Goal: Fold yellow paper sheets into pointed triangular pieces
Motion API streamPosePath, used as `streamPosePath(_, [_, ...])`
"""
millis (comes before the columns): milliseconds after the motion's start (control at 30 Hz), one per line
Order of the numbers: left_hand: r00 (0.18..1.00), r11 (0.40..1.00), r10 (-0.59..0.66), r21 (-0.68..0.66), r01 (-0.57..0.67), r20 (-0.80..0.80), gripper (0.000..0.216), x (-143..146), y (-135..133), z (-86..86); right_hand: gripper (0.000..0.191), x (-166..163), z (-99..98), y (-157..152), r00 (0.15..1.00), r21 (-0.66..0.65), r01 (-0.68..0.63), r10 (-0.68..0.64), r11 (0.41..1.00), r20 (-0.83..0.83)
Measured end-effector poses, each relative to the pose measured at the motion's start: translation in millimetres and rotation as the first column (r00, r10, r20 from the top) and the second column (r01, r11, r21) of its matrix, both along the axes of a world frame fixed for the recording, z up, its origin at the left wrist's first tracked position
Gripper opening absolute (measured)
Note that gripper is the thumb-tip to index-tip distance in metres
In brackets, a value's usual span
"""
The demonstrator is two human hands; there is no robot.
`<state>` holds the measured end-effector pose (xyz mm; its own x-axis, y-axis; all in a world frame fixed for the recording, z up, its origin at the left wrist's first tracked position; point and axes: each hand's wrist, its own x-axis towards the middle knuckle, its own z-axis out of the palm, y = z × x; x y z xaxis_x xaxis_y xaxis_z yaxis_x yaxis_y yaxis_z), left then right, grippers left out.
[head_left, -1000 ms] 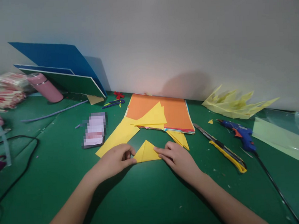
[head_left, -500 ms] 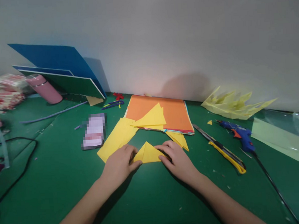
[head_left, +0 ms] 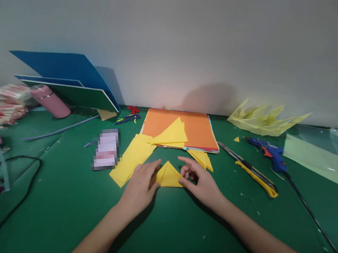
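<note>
Near the middle of the green bench, just in front of the orange paper stack and beside a loose yellow sheet: a folded yellow triangle, flat on the surface between both hands. Compared with half a second ago, left hand no longer curled around the left corner; now lies open and flat, with fingers stretched over the left flap and pressing it down. Right hand loosened too: fingers lifted and half curled, holding nothing, with only the thumb tip touching the right corner. Reads as a change from pinching to flattening of the crease, judged from the hand shapes alone. Points with its tip away, toward the wall. Long axis along the near edge, running left to right and dipping a little to the right. Sits almost at the same place as before, only slightly nearer to the body.
</note>
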<state>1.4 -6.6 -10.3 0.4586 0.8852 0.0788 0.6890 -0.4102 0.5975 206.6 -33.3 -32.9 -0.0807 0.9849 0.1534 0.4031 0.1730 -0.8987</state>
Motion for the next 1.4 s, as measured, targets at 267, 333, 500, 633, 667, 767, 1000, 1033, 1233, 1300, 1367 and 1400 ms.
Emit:
streamPosePath(267, [0.973,0.97,0.082,-0.243,-0.028,0.215,0.044,6,-1,5.7,0.044,1,3.4,-1,0.984,0.052,-0.086,0.093,0.995,-0.151])
streamPosePath(333, [0.948,0.954,0.11,-0.298,-0.017,0.298,0.043,10,-3,7.3,0.033,1,6.7,-1,0.989,0.048,-0.095,0.1,0.994,-0.112])
streamPosePath(500, [0.818,0.934,0.18,-0.355,0.032,0.547,0.038,14,-5,10.5,0.033,1,9.9,-1,0.969,-0.185,0.032,-0.076,0.982,-0.233])
streamPosePath(633, [0.789,0.95,0.176,-0.311,0.02,0.588,0.021,13,-4,12.1,0.043,4,9.9,1,0.893,-0.303,0.119,-0.235,0.946,-0.384])
streamPosePath(667, [0.797,0.951,0.177,-0.31,0.013,0.578,0.017,13,-4,12.1,0.044,4,10.1,2,0.883,-0.311,0.12,-0.245,0.943,-0.4])
streamPosePath(767, [0.809,0.948,0.207,-0.316,-0.028,0.551,0.012,12,-4,11.4,0.045,4,11.4,2,0.871,-0.326,0.127,-0.262,0.937,-0.415])
streamPosePath(1000, [0.821,0.982,0.164,-0.171,-0.082,0.547,0.01,11,-5,13.6,0.049,6,13.3,3,0.863,-0.358,0.138,-0.289,0.924,-0.414])
streamPosePath(1033, [0.826,0.987,0.145,-0.133,-0.085,0.545,0.009,11,-5,14.1,0.048,6,13.3,3,0.864,-0.36,0.136,-0.288,0.923,-0.413])
streamPosePath(1233, [0.868,0.992,0.104,0.007,-0.123,0.485,0.009,10,-6,14.1,0.049,4,13.8,3,0.869,-0.351,0.129,-0.276,0.927,-0.41])
streamPosePath(1300, [0.89,0.987,0.137,0.02,-0.161,0.435,0.009,9,-6,12.9,0.048,4,13.4,2,0.885,-0.329,0.126,-0.256,0.936,-0.39])
streamPosePath(1367, [0.904,0.98,0.166,0.034,-0.194,0.393,0.009,8,-6,11.5,0.046,4,13.1,1,0.898,-0.31,0.108,-0.226,0.945,-0.376])
streamPosePath(1400, [0.907,0.977,0.177,0.043,-0.208,0.383,0.009,8,-6,10.8,0.045,4,13.1,0,0.903,-0.304,0.093,-0.209,0.948,-0.375])
